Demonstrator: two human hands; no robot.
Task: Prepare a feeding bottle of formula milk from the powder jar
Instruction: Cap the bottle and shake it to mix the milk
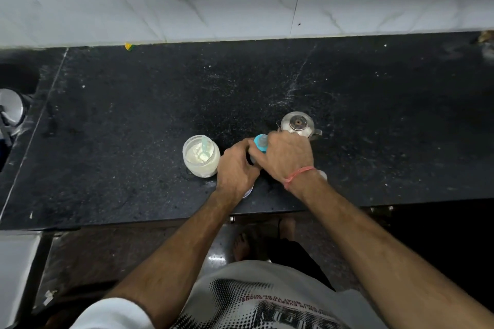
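A feeding bottle with a blue collar and clear teat (260,143) stands on the black counter (133,115) between my hands. My left hand (236,168) grips the bottle's body from the left. My right hand (287,157) curls round the blue collar at the top. The bottle's body is mostly hidden by my fingers. Just left of it stands the open powder jar (201,155), holding white powder and a pale green scoop.
A small steel kettle with a lid (297,124) stands right behind my right hand. A pale lid (247,192) peeks out under my left wrist, and another white piece (322,175) shows behind my right wrist. A steel vessel (12,109) sits at the far left. The counter's front edge is near.
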